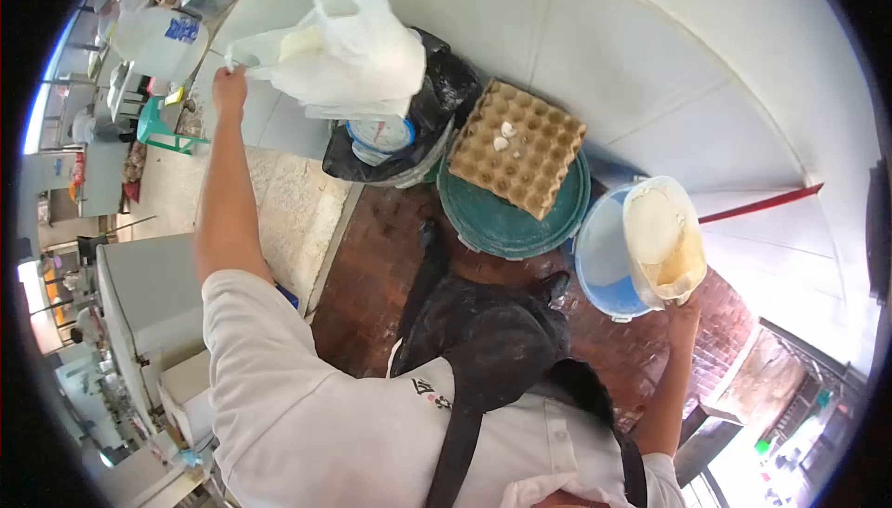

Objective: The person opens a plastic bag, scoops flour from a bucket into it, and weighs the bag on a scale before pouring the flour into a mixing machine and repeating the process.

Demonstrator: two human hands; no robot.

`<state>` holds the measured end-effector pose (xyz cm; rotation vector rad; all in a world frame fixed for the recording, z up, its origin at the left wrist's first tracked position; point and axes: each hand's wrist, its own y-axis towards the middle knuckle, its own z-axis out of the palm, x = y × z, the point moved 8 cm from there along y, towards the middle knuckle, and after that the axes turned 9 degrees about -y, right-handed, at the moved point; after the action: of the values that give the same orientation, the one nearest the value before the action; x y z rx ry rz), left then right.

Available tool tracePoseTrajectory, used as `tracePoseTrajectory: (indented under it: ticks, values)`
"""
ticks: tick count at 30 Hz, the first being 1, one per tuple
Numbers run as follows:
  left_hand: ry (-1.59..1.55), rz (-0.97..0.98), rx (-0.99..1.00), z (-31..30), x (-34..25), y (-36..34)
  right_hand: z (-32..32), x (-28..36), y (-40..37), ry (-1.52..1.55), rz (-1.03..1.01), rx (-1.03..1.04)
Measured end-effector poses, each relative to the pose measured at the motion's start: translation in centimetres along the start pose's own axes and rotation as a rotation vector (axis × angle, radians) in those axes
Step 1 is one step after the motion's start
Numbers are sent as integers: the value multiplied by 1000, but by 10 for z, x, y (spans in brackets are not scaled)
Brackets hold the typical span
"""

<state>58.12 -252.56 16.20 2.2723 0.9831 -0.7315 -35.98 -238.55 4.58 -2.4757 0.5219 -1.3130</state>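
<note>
So the left hand [229, 92], upper left of the frame, has its grip clenched round one handle of a white plastic bag [367, 67] — the bag's bulk lies off to the right of that grip, the handle pulled out sideways toward it. Bag's thin, crinkly, semi-see-through, and looks to rest on a scale [382, 134] with a round blue-rimmed dial. The right hand [685, 313], right of the frame, grasps the lower edge of a pale tub [669, 229], long axis roughly up-and-down, overlapping a smooth blue bucket [599, 257]. It's the nearer hand to that bucket by far. Inside the tub it's whitish and yellowish; can't tell what that is. Between them: a bumpy brown pulp egg tray [525, 169] with broken shell bits [503, 141], sitting tilted in the frame on a round green lid [492, 237] — scuffed, hard-looking plastic.
</note>
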Motion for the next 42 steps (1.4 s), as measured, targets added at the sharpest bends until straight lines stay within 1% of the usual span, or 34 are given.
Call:
tracePoseTrajectory:
  ticks: [1,3,4,5,7,9,10,11,13,15,17,18,19,20,21,23,24,26,27,30,33,37,40,42]
  values:
    - [-23,13,51,2,-2,10,16,31,-8,-17,-83,-23]
    - [-379,34,133,27,34,42,50,93,-22,-49,-249,-71]
    - [-544,39,171,28,29,46,73,126,-29,44,-243,-88]
    - [-708,49,205,28,16,40,101,174,-35,73,-326,-82]
    - [-1249,-138,363,39,3,32,153,266,-52,112,-456,-44]
    - [-1456,-216,503,28,-13,39,200,341,-55,-82,-475,55]
    - [-1560,-249,574,26,-21,43,227,382,-61,13,-515,137]
    - [-1546,-267,614,27,-22,48,255,424,-67,111,-558,222]
    - [-1510,-303,690,28,-24,53,294,487,-65,-219,-520,201]
    - [-1463,-304,728,17,-37,43,332,547,-64,-335,-796,111]
    - [-1419,-285,788,14,-37,40,374,596,-57,-506,-972,21]
    - [-1371,-253,845,14,-36,38,395,614,-51,-559,-984,-11]
    - [-1366,-253,860,12,-36,38,415,632,-47,-612,-992,-40]
    - [-1361,-255,876,11,-37,36,440,651,-46,-702,-1019,-1]
    - [-1355,-262,895,12,-37,33,465,667,-45,-794,-1040,43]
    - [-1369,-296,918,12,-37,31,511,684,-36,-902,-1188,4]
    - [-1375,-312,929,12,-36,31,525,687,-30,-985,-1226,33]
    - [-1398,-278,923,14,-34,38,550,687,-18,-1153,-1302,98]
    - [-1412,-266,920,16,-31,41,554,684,-7,-1215,-1300,100]
    - [-1422,-316,956,21,-27,47,536,670,20,-1412,-1331,81]
    - [-1428,-297,1000,34,-25,56,512,663,34,-1526,-1254,114]
    - [-1396,-335,996,40,-44,60,513,669,-1,-1564,-1499,59]
    - [-1384,-329,990,46,-46,67,507,687,-35,-1445,-1576,54]
    - [-1404,-317,1003,49,-44,77,506,692,-32,-1481,-1590,13]
